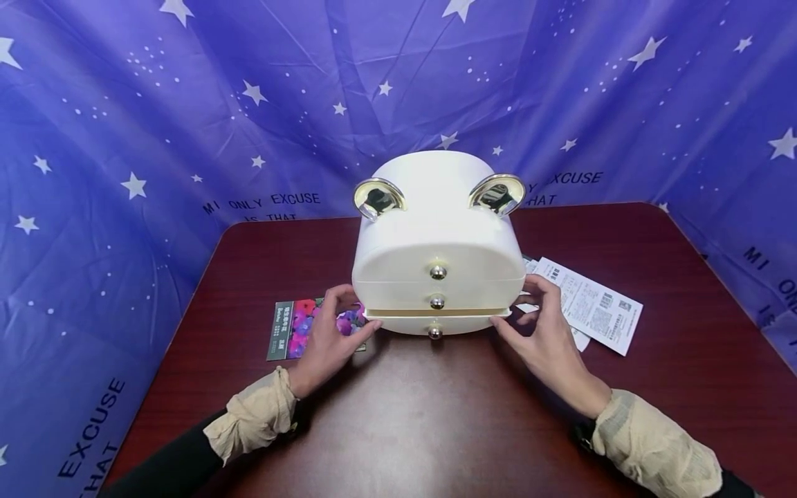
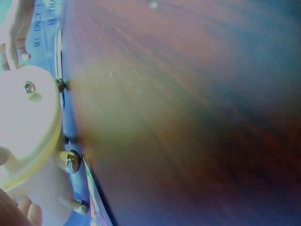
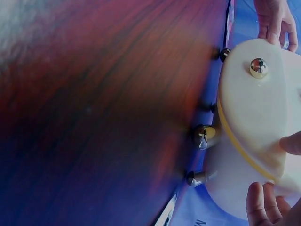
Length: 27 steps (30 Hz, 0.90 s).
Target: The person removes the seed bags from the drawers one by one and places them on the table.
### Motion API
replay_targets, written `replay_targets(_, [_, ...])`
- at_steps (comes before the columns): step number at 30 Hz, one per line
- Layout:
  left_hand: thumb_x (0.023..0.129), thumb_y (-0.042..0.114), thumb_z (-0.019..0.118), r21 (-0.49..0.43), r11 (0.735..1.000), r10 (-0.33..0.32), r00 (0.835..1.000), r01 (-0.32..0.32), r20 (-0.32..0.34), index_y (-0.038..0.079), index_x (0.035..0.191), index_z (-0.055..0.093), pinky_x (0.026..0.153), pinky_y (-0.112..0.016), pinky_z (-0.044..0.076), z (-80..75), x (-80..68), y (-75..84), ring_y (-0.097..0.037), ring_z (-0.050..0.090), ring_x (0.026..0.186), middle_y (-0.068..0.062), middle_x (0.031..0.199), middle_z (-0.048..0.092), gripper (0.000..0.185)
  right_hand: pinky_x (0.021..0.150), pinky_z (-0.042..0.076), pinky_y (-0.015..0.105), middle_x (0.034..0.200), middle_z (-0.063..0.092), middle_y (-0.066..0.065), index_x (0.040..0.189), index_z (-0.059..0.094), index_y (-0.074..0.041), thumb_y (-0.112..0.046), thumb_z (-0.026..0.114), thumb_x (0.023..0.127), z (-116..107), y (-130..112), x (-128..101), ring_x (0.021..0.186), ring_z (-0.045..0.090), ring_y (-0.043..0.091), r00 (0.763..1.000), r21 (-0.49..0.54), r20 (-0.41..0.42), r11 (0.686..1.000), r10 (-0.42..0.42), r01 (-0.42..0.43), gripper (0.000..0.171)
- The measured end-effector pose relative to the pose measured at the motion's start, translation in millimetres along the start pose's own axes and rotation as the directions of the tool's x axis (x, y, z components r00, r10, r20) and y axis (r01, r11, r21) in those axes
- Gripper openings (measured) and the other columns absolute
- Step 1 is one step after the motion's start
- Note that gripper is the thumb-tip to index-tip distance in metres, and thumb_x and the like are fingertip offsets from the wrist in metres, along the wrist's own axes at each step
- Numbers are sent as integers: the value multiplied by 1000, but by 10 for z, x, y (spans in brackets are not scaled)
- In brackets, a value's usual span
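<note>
A white storage box [image 1: 438,228] with three drawers, round silver knobs and two gold-rimmed ears stands on the table. Its bottom drawer [image 1: 405,324] is slid out a little, leaving a narrow gap above its front. My left hand [image 1: 326,342] holds the box's lower left side, thumb on the drawer front's corner and fingers bent at the side. At the lower right my right hand [image 1: 551,346] grips likewise, thumb against the drawer front. In the right wrist view, its fingers [image 3: 256,202] lie by the box's side wall. Small dark-metal feet [image 3: 196,178] show beneath the box.
Left of the box lies a flower-printed seed packet [image 1: 292,332], partly behind the left hand. White printed packets [image 1: 600,311] overlap on the right. The dark red table [image 1: 405,422] has rounded far corners, and a purple star-patterned curtain [image 1: 205,124] surrounds it.
</note>
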<state>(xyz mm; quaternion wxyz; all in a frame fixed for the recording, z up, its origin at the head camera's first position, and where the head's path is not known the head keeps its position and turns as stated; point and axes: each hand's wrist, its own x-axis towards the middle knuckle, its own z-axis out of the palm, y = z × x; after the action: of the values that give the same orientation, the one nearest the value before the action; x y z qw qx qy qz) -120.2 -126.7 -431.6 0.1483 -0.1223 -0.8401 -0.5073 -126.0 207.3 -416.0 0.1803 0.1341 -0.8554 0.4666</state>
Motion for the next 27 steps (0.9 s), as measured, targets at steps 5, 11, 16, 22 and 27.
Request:
replay_targets(5, [79, 8, 85, -28, 1000, -8, 1000, 7, -16, 2, 125, 49, 88, -53, 58, 60, 45, -8, -26, 70, 103, -14, 115, 67, 59, 69, 45, 7, 125, 60, 16, 142, 33, 0, -1, 83, 78, 1, 12, 1, 95, 52, -19, 1000, -48, -29, 999, 10, -11, 81])
replay_targets(11, [81, 10, 84, -20, 1000, 11, 1000, -11, -5, 2, 122, 48, 81, -46, 58, 93, 103, -16, -24, 68, 93, -12, 105, 65, 55, 67, 42, 6, 121, 63, 15, 140, 34, -1, -5, 83, 80, 20, 10, -20, 83, 49, -15, 996, -102, -84, 994, 36, -45, 77])
replay_targets(16, [80, 7, 84, -33, 999, 27, 1000, -27, 12, 2, 121, 47, 79, -46, 60, 79, 141, -27, -28, 67, 89, -12, 99, 65, 56, 67, 40, 7, 124, 63, 15, 141, 35, -3, -10, 82, 82, 21, 13, -44, 80, 51, -7, 995, -145, -89, 988, 34, -47, 76])
replay_targets(22, [83, 16, 81, 127, 989, 62, 992, -77, 112, 4, 128, 48, 82, -48, 58, -101, 141, 2, -32, 66, 100, -13, 110, 65, 57, 82, 50, 38, 120, 66, 16, 142, 41, -4, -16, 79, 83, -112, 73, -63, 97, 65, 29, 999, -301, 52, 953, -18, 32, 72])
replay_targets(27, [81, 41, 75, 516, 818, 149, 959, -256, 240, 9, 146, 47, 116, -59, 37, -480, 152, 55, -37, 47, 140, -17, 146, 53, 77, 104, 38, 63, 139, 60, 19, 142, 52, -10, -37, 75, 85, -329, 149, -54, 131, 52, 41, 974, -522, 221, 838, -49, 160, 67])
